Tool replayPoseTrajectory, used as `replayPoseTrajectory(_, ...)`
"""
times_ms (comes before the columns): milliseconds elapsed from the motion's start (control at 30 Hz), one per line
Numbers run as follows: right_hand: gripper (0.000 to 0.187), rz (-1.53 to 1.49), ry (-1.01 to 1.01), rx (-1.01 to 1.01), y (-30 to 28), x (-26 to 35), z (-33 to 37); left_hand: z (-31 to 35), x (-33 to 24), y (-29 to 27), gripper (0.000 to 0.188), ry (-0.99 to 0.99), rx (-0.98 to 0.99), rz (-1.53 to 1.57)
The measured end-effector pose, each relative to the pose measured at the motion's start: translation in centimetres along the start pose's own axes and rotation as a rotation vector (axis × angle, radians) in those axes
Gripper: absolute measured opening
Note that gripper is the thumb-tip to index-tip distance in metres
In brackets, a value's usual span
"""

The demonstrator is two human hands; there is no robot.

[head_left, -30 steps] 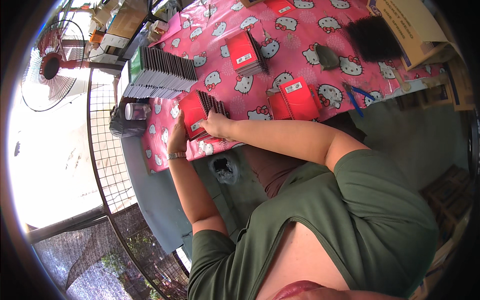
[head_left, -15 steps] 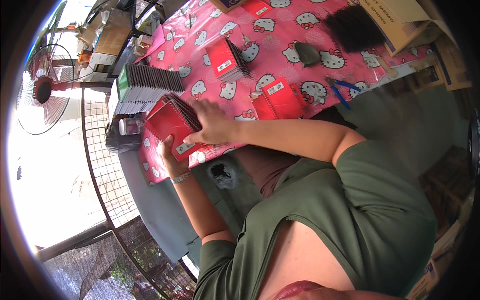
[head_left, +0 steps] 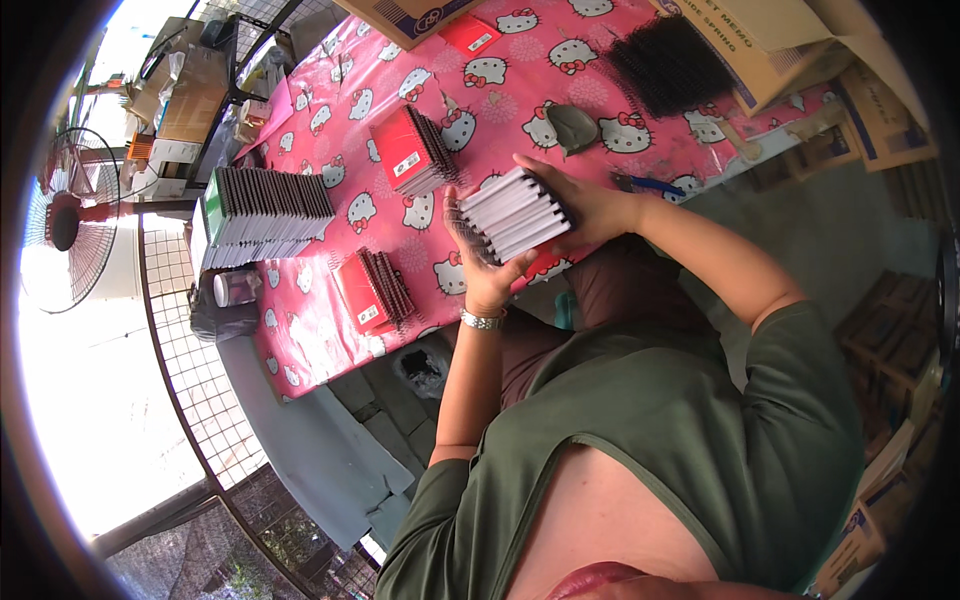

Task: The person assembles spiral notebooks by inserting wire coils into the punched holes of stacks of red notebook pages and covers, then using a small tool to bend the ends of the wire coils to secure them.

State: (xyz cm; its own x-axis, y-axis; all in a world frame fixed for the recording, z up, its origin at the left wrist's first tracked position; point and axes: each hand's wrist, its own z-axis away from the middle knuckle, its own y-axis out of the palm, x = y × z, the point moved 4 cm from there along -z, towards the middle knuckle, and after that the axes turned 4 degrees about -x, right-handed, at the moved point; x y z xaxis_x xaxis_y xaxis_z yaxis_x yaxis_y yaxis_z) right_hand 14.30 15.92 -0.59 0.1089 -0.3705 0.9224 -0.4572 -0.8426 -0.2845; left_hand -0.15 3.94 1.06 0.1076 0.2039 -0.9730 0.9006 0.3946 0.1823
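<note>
Between my two hands is a stack of spiral notebooks [head_left: 515, 215], held above the table's near edge with the white page edges facing up. My left hand [head_left: 482, 262] grips the stack's left side, with a metal-band watch on the wrist. My right hand [head_left: 592, 208] is wrapped round the right side. A little red shows beneath the stack. To the left, a small pile of red spiral notebooks [head_left: 372, 290] lies near the table edge. Another red notebook pile [head_left: 412, 150] sits farther back. A long row of spiral notebooks [head_left: 268, 215] stands at the far left.
The table [head_left: 420, 210] has a pink patterned cover. Blue-handled pliers [head_left: 652, 186], a grey-green dish [head_left: 572, 128] and a heap of black spiral coils [head_left: 670, 65] lie to the right. Cardboard boxes [head_left: 765, 45] stand at the back right; a fan [head_left: 75, 215] is at left.
My hands have let go of the red notebooks at the left, which now lie on the table. Both hands have moved right and taken hold of another notebook stack. The view has shifted slightly.
</note>
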Motion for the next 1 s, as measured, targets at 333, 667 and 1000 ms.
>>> replayPoseTrajectory(333, 0.130, 0.083, -0.103, -0.159, 1.1, -1.3, 0.6, 1.2, 6.2, -2.0, 0.126, -0.130, 0.024, -0.207)
replayPoseTrajectory(667, 0.093, 0.238, 0.117, -0.123, -3.1, 4.2, -10.5, -8.7, -3.5, -5.6, 0.065, -0.064, -0.038, -0.058)
replayPoseTrajectory(1000, 0.096, -0.197, 0.598, -0.225, 0.8, -0.4, -24.6, -21.8, -3.6, -17.0, 0.053, -0.612, -0.274, -0.111)
